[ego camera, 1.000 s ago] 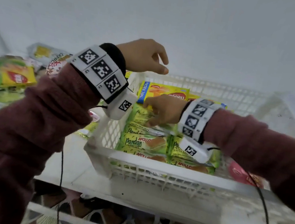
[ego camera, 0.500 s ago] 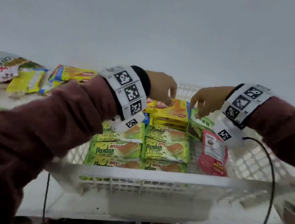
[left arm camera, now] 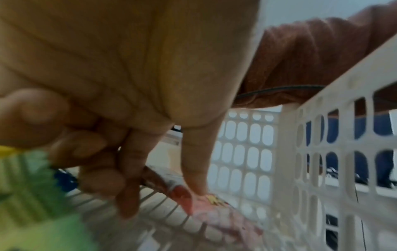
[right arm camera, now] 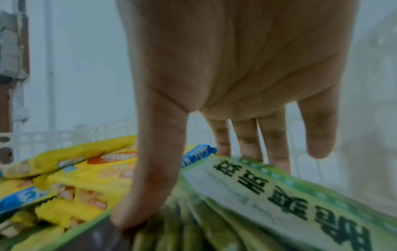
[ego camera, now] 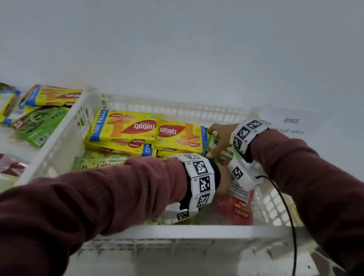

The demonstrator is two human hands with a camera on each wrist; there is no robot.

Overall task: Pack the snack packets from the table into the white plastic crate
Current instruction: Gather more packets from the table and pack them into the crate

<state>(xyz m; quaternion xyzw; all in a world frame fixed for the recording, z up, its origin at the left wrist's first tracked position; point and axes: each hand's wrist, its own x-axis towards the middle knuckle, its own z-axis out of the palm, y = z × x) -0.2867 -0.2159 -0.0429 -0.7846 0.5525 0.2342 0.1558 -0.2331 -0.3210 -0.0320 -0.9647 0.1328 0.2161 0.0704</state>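
Note:
The white plastic crate (ego camera: 188, 229) holds yellow nabati wafer packets (ego camera: 127, 127) at the back and green Pandan packets (ego camera: 99, 162) in front of them. My left hand (ego camera: 223, 181) reaches across to the crate's right part. There it pinches a red packet (ego camera: 234, 209) between thumb and curled fingers; the left wrist view shows this hand (left arm camera: 162, 202) with its thumb on the red packet (left arm camera: 214, 212). My right hand (ego camera: 218, 139) holds a green packet (ego camera: 227, 153) beside the yellow packets. In the right wrist view that hand (right arm camera: 189, 186) has its thumb in front of the green packet (right arm camera: 279, 195) and fingers behind it.
Left of the crate, more packets lie on the table: a yellow wafer packet (ego camera: 52, 95), a green bean packet (ego camera: 39, 126) and a red one (ego camera: 3, 163). A black cable (ego camera: 292, 218) hangs from my right wrist over the crate's right wall (left arm camera: 343, 169).
My left hand has dropped from the yellow packets at the back to the red packet on the right. The right hand stays at the green packet by the crate's right side.

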